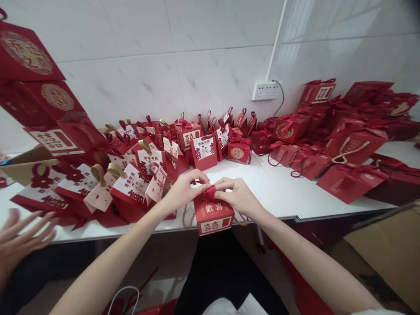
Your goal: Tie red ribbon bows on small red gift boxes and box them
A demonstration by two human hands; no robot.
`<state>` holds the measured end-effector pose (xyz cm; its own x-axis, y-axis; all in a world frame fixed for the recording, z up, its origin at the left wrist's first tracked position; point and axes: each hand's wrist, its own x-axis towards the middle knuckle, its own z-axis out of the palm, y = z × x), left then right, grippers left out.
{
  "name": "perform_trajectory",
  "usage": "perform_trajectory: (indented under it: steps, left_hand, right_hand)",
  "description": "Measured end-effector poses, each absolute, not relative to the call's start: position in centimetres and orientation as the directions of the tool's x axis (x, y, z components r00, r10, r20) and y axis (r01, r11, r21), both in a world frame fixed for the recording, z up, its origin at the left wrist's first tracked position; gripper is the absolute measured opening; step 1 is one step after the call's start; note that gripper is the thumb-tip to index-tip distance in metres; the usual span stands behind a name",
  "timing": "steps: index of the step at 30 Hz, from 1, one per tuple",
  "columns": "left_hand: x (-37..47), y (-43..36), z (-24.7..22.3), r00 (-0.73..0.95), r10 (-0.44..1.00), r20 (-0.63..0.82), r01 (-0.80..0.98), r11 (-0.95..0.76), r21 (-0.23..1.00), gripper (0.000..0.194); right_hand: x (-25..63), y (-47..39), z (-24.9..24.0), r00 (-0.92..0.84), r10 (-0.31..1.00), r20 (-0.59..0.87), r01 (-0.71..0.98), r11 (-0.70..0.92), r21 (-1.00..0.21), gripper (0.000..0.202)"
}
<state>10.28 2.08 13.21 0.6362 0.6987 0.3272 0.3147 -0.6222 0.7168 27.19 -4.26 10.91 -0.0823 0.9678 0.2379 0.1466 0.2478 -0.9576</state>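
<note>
A red gift box (215, 214) with gold characters and rope handles stands at the front edge of the white table, right before me. On its top is a red ribbon (210, 191), gathered into a knot or bow. From the left, my left hand (187, 186) pinches the ribbon between thumb and fingers. My right hand (234, 192) pinches it from the other side, fingertips close to those of the left. Fine detail of the knot is hidden by my fingers.
Decorated red gift boxes (131, 183) crowd the table's left and back. More ribboned boxes (354, 144) are heaped on the right. A stack of boxes (49, 96) rises at far left. Another person's hand (24, 238) reaches in at lower left. A power strip (265, 91) is on the wall.
</note>
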Motion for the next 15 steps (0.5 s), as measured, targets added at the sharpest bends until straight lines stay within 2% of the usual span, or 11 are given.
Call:
perform_trajectory:
  steps: [6,11,15]
  left_hand:
    - [9.7,-0.3,12.0,0.559,0.750,0.354,0.269,-0.568,0.778,0.018]
    - [9.6,-1.7,11.4,0.504,0.798,0.331,0.267,-0.509,0.818,0.022]
    - [10.2,-2.2,10.5,0.398,0.863,0.311,0.302,-0.443,0.844,0.022]
  right_hand:
    - [27.1,-4.5,11.2,-0.009,0.973,0.232,0.272,0.226,-0.936,0.010]
    - [27.1,-4.7,11.4,0.003,0.977,0.213,0.310,0.201,-0.929,0.008]
    - [27.0,-4.8,11.5,0.000,0.979,0.202,0.331,0.191,-0.924,0.007]
